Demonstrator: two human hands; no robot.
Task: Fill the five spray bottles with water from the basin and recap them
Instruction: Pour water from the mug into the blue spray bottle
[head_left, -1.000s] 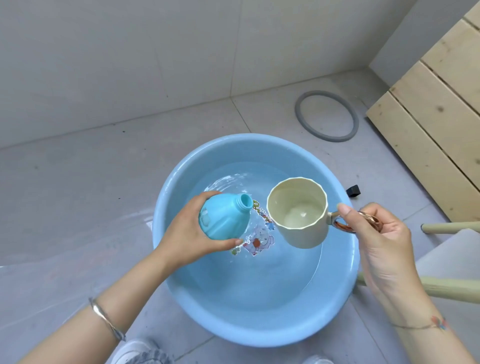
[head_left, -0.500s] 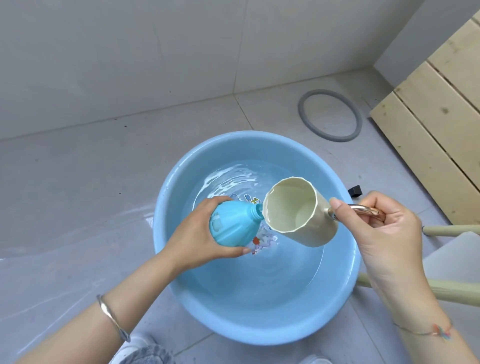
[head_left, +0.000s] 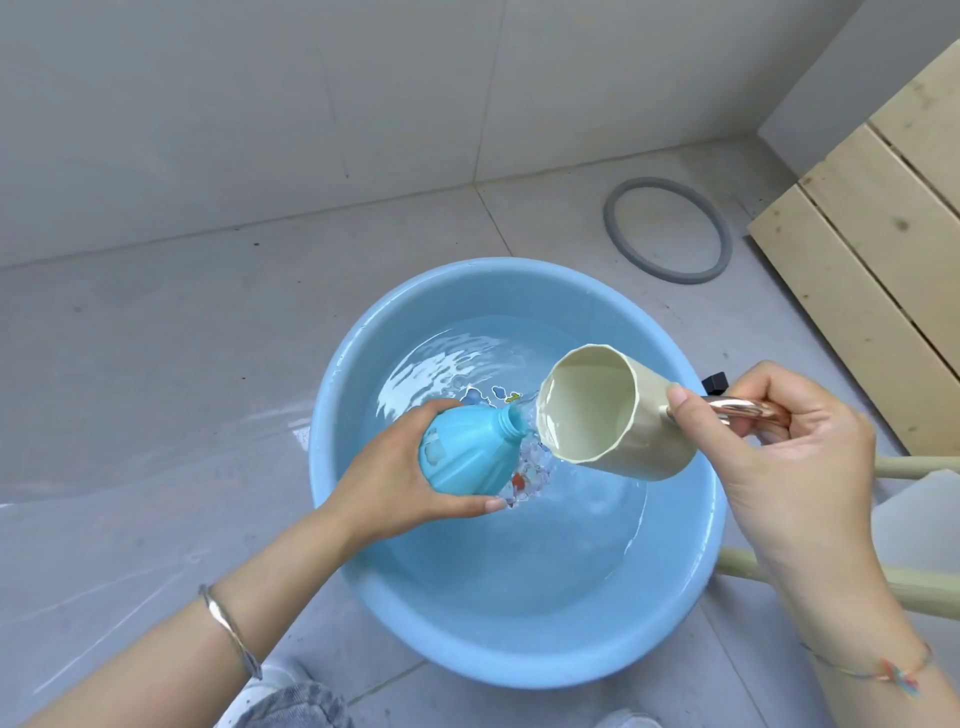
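A light blue basin of water stands on the grey floor. Over it my left hand grips an uncapped blue spray bottle, tilted with its open neck pointing right. My right hand holds a cream mug by its copper handle. The mug is tipped steeply, its rim just beside the bottle's neck, and water runs off the rim past the neck and splashes into the basin. No cap or other bottles are in view.
A grey rubber ring lies on the floor behind the basin. Pale wooden planks lean at the right. A small black object sits by the basin's right rim. Pale green stool legs cross at the right.
The mug has tipped from nearly upright to steeply tilted and moved up to the bottle's neck, and water now pours. The bottle leans further to the right.
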